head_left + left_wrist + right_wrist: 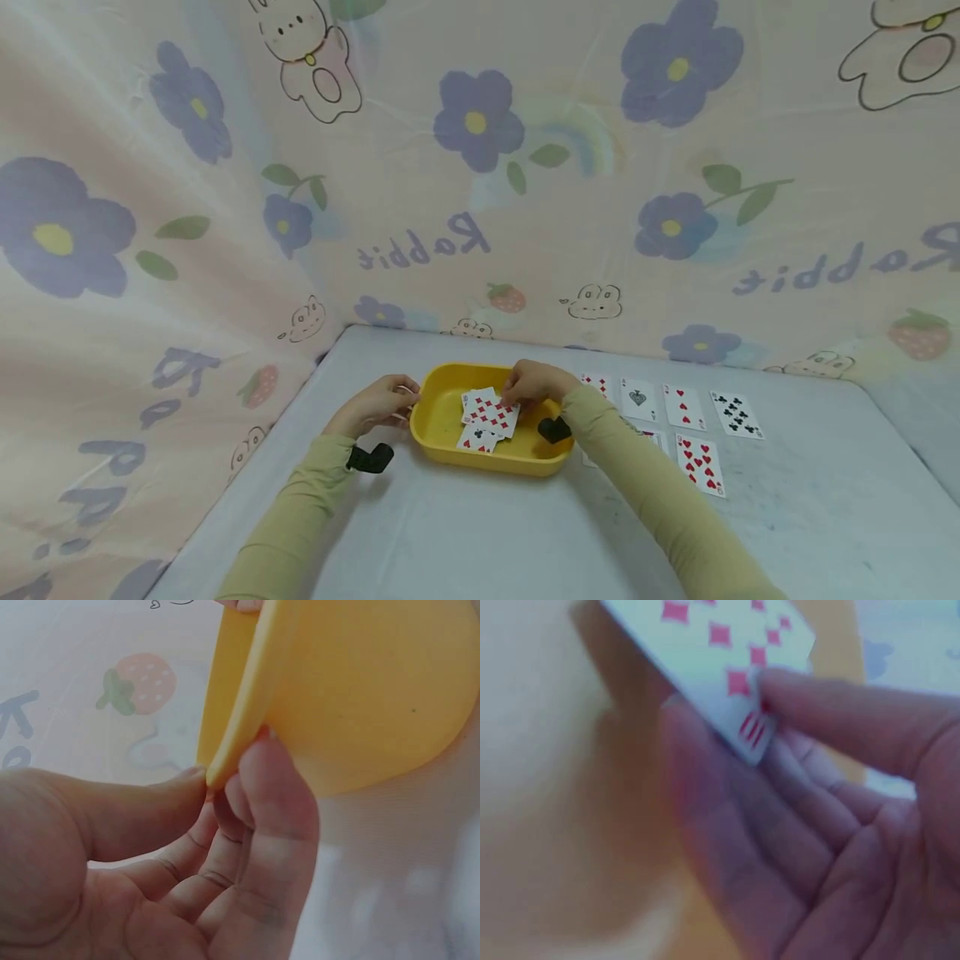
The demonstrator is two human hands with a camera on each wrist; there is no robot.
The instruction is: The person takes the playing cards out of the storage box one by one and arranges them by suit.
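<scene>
A yellow plastic tray [442, 454] stands on the white table, with several playing cards [478, 439] overlapping inside. My left hand [375, 406] is at its left end; in the left wrist view the thumb and fingers pinch the tray's rim [247, 697]. Over the tray, my right hand [542, 383] pinches a ten of diamonds [720, 652] by one corner between thumb and fingers. The card faces up and overlaps the others in the head view. Part of the tray's right side is hidden by my right hand and forearm.
Face-up cards lie in two rows right of the tray, among them an ace of spades [637, 400], a three of hearts [683, 407], a clubs card [737, 415] and a hearts card [701, 465]. My right sleeve covers some. A patterned curtain [525, 208] rises behind the table.
</scene>
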